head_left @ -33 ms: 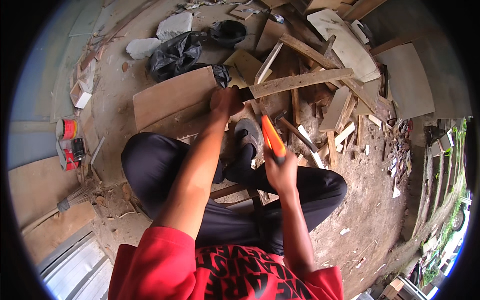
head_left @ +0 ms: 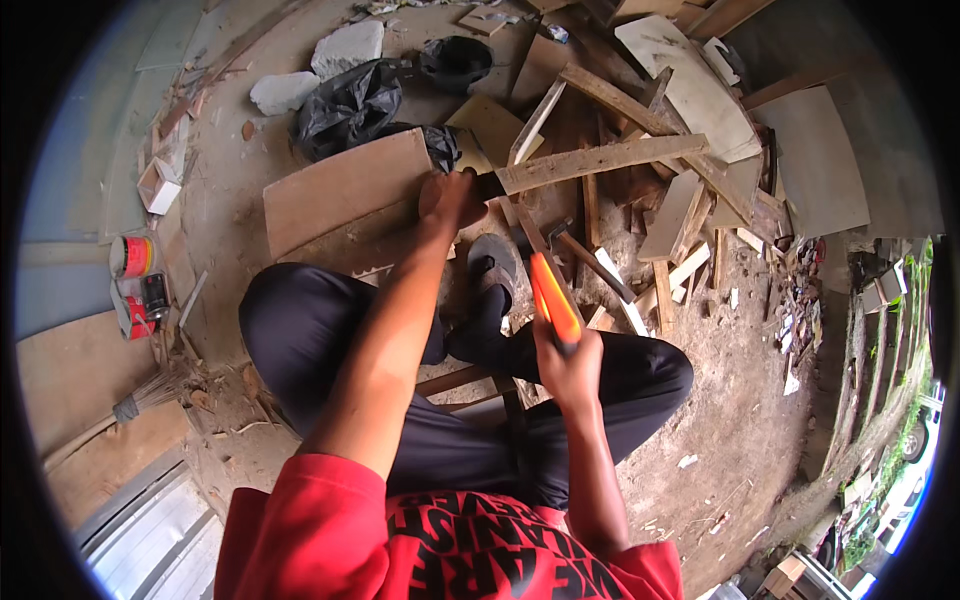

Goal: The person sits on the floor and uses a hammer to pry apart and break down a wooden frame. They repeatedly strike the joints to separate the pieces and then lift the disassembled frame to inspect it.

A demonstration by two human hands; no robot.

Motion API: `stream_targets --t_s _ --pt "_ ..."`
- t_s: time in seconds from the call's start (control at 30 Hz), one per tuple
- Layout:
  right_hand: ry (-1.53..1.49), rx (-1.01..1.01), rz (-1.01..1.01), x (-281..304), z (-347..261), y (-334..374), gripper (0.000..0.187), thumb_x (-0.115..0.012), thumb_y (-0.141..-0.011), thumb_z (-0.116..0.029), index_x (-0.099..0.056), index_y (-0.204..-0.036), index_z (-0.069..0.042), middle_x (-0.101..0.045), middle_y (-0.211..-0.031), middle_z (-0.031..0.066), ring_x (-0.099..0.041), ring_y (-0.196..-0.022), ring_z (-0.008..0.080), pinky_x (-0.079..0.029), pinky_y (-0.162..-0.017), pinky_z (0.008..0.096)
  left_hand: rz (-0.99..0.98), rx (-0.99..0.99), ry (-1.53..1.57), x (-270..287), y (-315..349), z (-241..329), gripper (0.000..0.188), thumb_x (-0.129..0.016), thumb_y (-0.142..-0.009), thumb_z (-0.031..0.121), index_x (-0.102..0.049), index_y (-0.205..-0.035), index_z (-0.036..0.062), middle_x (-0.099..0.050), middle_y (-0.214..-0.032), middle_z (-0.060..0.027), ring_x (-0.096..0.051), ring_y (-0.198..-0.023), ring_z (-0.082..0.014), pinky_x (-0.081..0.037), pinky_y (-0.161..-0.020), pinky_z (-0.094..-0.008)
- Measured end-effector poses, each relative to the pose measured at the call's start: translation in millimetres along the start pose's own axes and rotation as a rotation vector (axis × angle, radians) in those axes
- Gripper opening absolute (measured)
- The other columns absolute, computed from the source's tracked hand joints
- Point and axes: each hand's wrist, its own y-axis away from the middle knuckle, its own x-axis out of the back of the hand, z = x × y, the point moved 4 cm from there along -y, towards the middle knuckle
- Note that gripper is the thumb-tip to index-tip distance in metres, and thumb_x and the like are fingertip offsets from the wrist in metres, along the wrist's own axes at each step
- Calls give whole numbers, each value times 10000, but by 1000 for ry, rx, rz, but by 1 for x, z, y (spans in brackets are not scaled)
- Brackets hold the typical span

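Note:
My right hand (head_left: pixel 570 365) is closed around the orange handle of a handsaw (head_left: pixel 556 305), in front of my right knee. The saw's narrow blade points away toward a wooden plank (head_left: pixel 605 163) and is hard to make out against the brown ground. My left hand (head_left: pixel 455 200) is closed on the plank's left end, which is dark and partly hidden by the fingers. The plank runs off to the right, over other scrap wood. Beneath it, beside the saw, lies a hammer (head_left: pixel 598 268). My sandalled foot (head_left: pixel 493 270) rests between the two hands.
A brown board (head_left: pixel 350 190) lies left of my left hand, with a black plastic bag (head_left: pixel 350 105) behind it. Piled scrap wood (head_left: pixel 690 190) fills the far right. Tins (head_left: pixel 135 258) and a broom (head_left: pixel 130 408) are at the left wall.
My right hand has drawn the handsaw back toward me, slightly to the right. The left hand and the plank stay almost in place.

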Motion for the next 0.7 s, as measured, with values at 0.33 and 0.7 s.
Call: stream_targets --t_s 0.33,0.7 --pt "82 -53 -28 1 2 -34 205 -677 -890 -172 -662 -905 32 -612 -641 158 -591 -601 133 -499 -623 348 -14 -8 -37 14 -8 14 282 -643 -757 232 -708 -996 97 -740 -936 -162 -716 -938 -315 -516 -903 -391" --pt "-37 -110 -27 25 9 29 192 -675 -914 -133 -631 -829 34 -500 -565 84 -451 -563 66 -424 -529 298 35 -55 -45 0 -9 6 361 -713 -749 347 -695 -990 80 -721 -981 -184 -702 -944 -338 -561 -816 -441"
